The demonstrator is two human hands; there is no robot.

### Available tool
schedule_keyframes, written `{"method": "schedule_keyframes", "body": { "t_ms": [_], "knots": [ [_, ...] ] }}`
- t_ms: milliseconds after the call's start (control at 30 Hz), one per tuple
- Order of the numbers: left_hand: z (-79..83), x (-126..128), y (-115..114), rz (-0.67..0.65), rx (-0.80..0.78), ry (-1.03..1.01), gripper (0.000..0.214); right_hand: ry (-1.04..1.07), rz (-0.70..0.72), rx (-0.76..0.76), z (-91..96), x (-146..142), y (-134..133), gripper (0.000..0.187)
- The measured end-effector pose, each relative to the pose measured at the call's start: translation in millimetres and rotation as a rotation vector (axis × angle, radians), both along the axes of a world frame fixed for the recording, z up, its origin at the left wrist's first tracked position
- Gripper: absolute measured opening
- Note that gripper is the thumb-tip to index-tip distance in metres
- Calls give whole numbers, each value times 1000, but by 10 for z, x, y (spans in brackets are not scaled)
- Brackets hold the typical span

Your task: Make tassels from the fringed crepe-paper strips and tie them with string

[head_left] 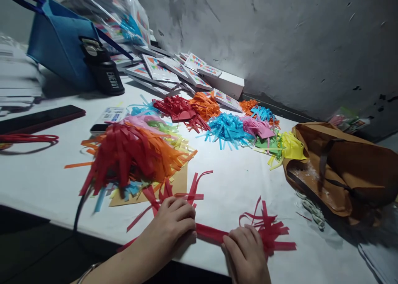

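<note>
A red paper tassel (211, 232) with fringed strips at both ends lies near the table's front edge. My left hand (177, 219) is closed over its left part, and my right hand (247, 246) is closed around it on the right. Between the hands the middle runs as a narrow flat red band. Loose red strips fan out beyond each hand; the undersides of my fingers are hidden. Just past my left hand lies a pile of fringed paper, with a red bunch (124, 153) and an orange bunch (166, 157) on top.
Coloured tassels, including a blue one (228, 128), form a row farther back. A brown bag (348, 163) stands at right beside a string bundle (312, 209). At left are a phone (40, 117), a black bottle (104, 70) and a blue bag (62, 39). Flat printed packs (161, 70) lie against the wall.
</note>
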State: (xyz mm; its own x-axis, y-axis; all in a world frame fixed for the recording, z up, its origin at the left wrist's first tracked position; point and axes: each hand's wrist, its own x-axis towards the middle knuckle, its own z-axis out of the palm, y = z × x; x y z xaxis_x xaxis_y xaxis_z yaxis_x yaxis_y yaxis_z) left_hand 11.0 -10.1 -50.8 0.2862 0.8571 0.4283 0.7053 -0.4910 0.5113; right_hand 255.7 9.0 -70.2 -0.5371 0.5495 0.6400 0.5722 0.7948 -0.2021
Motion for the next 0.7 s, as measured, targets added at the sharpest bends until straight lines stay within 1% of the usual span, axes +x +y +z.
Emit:
{"method": "schedule_keyframes", "body": {
  "t_ms": [100,233,300,333,400,467,500,567,633,700],
  "knots": [
    [22,54,-8,64,-13,60,21,14,-87,-48,-7,65,-23,14],
    [66,131,42,185,-77,215,15,-31,-324,-60,27,-73,-43,14],
    [64,132,73,169,-66,231,17,-52,-405,-37,36,-139,-55,13],
    [57,124,84,127,-33,218,19,-47,-412,-18,39,-163,-65,12],
    [43,102,93,18,36,185,20,-10,-347,20,43,-206,-87,15],
    [40,84,89,-58,75,170,17,26,-225,15,52,-254,-106,18],
    [44,79,87,-74,81,174,16,38,-174,-2,60,-284,-110,17],
    [56,79,90,-98,69,197,15,57,-136,-30,87,-351,-102,15],
    [63,91,112,-115,61,179,16,68,-128,-40,121,-421,-75,19],
    [62,108,142,-113,31,118,16,46,-98,-38,153,-480,-43,24]
  ]
}}
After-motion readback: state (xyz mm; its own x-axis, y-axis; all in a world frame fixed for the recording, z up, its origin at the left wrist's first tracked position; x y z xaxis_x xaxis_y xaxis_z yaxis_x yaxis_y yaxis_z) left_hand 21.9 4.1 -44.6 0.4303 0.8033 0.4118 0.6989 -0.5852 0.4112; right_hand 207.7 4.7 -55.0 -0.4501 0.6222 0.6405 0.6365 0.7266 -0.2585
